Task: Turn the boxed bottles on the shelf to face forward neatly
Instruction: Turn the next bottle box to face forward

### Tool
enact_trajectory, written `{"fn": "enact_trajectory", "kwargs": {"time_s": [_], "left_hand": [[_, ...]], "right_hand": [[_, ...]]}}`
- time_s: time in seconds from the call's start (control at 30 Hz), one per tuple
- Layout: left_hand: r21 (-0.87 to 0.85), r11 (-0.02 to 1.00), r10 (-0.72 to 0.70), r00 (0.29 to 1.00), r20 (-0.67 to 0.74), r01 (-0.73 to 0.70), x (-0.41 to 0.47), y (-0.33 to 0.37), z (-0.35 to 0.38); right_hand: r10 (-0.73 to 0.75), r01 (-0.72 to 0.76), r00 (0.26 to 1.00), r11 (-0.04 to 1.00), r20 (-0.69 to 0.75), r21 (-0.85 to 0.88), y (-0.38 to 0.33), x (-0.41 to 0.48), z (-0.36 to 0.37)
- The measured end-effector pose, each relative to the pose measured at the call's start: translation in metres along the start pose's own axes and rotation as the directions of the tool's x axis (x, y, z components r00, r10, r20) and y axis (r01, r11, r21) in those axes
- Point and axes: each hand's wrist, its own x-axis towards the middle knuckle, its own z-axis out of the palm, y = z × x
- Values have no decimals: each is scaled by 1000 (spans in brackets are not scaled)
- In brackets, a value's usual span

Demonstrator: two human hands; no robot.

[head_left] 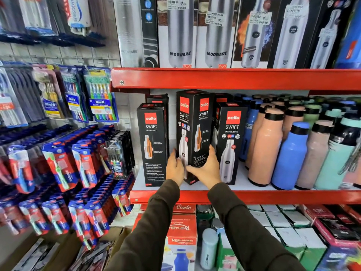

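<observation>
At the centre of the frame, both hands are gripping the middle black Cello Swift bottle box point(192, 133) on the red shelf point(254, 196). The left hand point(174, 167) is pressing against the box's lower left face, fingers curled round the edge, while the right hand point(207, 169) is wrapping the lower right side, thumb stretching across the front corner and fingers reaching up the right face. Both hands are partly closed on the box and holding nothing else. The box is standing corner-on to the camera, two printed faces showing at once, and is leaning slightly.

Just left of it, another Cello Swift box point(153, 145) is standing upright, showing its cutaway-bottle side panel. Just right, a third Cello Swift box point(230, 143) is showing its front with the steel bottle picture. More black boxes are sitting behind them, mostly hidden.

To the right of the boxes, loose bottles are crowding the same shelf: a peach bottle point(265, 151), a blue bottle point(291, 157) and a mint bottle point(336, 155) among them. On the shelf above, in the upper part of the frame, tall Modware bottle boxes point(180, 32) are lining up. At left, Oral-B toothbrush packs point(101, 94) are hanging on a rack.
</observation>
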Motion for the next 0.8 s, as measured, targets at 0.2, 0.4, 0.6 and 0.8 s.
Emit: {"fn": "enact_trajectory", "kwargs": {"time_s": [0.2, 0.4, 0.6, 0.8], "left_hand": [[19, 999, -41, 998, -36, 42, -4, -14, 0], [26, 999, -17, 996, -86, 19, -8, -21, 0], [45, 999, -11, 990, -140, 17, -12, -21, 7], [66, 998, -6, 986, -168, 17, -15, -23, 15]], "right_hand": [[-29, 41, 982, 997, 185, -62, 4, 0, -6], [-40, 58, 982, 994, 184, -97, 7, 0, -1], [4, 11, 989, 995, 147, -100, 20, 2, 3], [47, -34, 992, 993, 120, -111, 35, 4, 7]]}}
